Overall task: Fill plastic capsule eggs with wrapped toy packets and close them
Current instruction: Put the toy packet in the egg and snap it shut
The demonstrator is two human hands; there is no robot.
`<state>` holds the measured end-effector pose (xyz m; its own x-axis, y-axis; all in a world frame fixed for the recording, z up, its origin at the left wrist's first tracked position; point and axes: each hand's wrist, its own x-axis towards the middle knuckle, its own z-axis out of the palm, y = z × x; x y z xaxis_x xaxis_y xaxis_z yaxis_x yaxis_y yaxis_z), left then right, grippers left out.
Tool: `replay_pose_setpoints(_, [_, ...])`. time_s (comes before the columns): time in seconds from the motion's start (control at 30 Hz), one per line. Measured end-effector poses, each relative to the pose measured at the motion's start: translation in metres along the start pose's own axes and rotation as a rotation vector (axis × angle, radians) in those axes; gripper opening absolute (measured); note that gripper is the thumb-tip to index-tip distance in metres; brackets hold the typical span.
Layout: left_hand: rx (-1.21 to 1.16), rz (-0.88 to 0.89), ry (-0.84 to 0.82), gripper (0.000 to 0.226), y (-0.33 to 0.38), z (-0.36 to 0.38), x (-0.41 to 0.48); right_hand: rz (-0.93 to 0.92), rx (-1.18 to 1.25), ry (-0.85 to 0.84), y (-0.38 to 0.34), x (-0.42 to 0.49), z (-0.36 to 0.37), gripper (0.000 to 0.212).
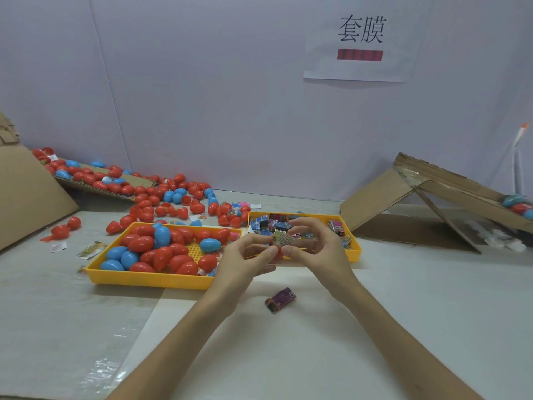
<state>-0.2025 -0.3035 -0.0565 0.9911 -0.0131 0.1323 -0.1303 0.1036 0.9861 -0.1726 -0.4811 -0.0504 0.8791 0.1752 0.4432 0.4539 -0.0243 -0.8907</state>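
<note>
Both my hands meet above the gap between two yellow trays. My left hand (248,256) holds a red capsule egg half (277,252), mostly hidden by my fingers. My right hand (313,243) pinches a small wrapped toy packet (281,237) just above that red half. The left yellow tray (150,277) holds several red and blue eggs (161,249). Behind my hands, the right yellow tray (354,251) is full of wrapped packets (271,223). A purple wrapped packet (280,300) lies loose on the table in front of my hands.
Many loose red and blue egg halves (173,197) spread across the back left, some on a cardboard sheet (95,183). A folded cardboard ramp (427,203) stands at the right with a few eggs on it. Cardboard (26,194) leans at the far left. Small leaflets (90,249) lie beside the left tray.
</note>
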Motion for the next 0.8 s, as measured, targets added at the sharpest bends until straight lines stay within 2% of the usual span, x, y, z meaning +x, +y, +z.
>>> replay_pose_setpoints(0.2, [-0.036,-0.022,0.005,0.017,0.0002,-0.0006,0.0006,-0.066,-0.03,-0.016,0.0034,0.0,0.0006,0.022])
replay_pose_setpoints(0.4, [-0.119,-0.036,-0.033,0.024,0.0025,-0.0006,0.0005,-0.103,-0.069,-0.073,0.0018,-0.001,0.0041,0.034])
replay_pose_setpoints(0.53, [-0.104,-0.051,-0.097,0.02,0.0037,-0.0028,0.0005,-0.095,-0.087,-0.074,0.0016,-0.0007,0.0034,0.033])
replay_pose_setpoints(0.63, [-0.134,-0.093,-0.159,0.027,0.0059,-0.0058,0.0008,-0.077,-0.061,-0.064,0.0008,0.0001,0.0026,0.03])
replay_pose_setpoints(0.8, [-0.078,-0.12,-0.176,0.027,0.0033,-0.0071,0.0019,-0.084,-0.059,-0.065,0.0027,0.0002,0.0034,0.033])
